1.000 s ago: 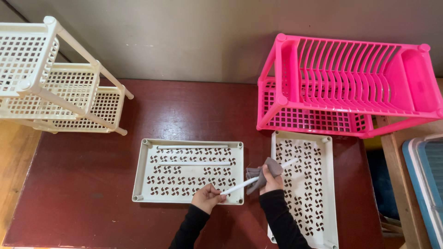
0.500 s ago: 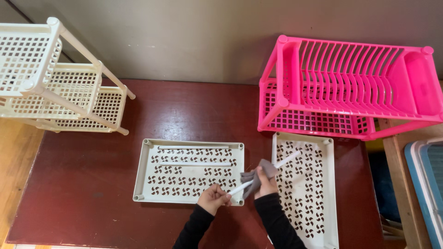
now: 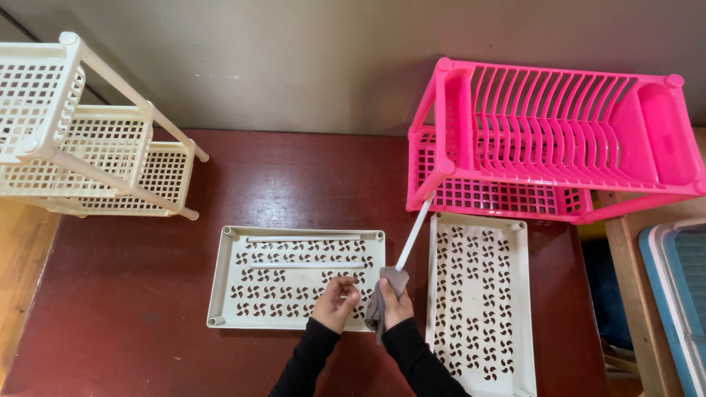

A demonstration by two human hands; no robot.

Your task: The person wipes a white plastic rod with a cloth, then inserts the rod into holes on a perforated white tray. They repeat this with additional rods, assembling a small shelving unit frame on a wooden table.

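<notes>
Right hand (image 3: 397, 303): fingers (image 3: 387, 288) closed around a grey cloth (image 3: 381, 307), which is wrapped about the lower end of a white rod (image 3: 412, 235). The cloth hangs down past the wrist, over the gap between the two trays. The rod rises slantwise up and to the right, its upper end lying over or against the lower left corner of the pink rack; contact there cannot be told.

Left hand (image 3: 336, 301): fingers (image 3: 346, 288) curled loosely inward, just beside the right hand, over the near right corner of the flat tray. Whether they pinch the rod's end or hold nothing cannot be told. Both forearms in black sleeves (image 3: 309, 364).

Flat cream tray (image 3: 228, 294): perforated with a pinwheel pattern, lying lengthwise across the bench, two more white rods (image 3: 305, 238) lying in it along its far side.

Second cream tray (image 3: 515, 309): same pattern, lying with its long side running away from the person, just right of the hands, its far end close under the pink rack.

Pink dish rack (image 3: 559, 132): two-tiered, slotted top, standing at the far right of the bench.

Cream tiered rack (image 3: 81, 140): assembled lattice baskets on posts, tipped on its side at the far left.

Bench (image 3: 132, 294): dark red-brown top, against a grey wall.

Blue-and-white bin (image 3: 673, 294): at the right edge, off the bench.
</notes>
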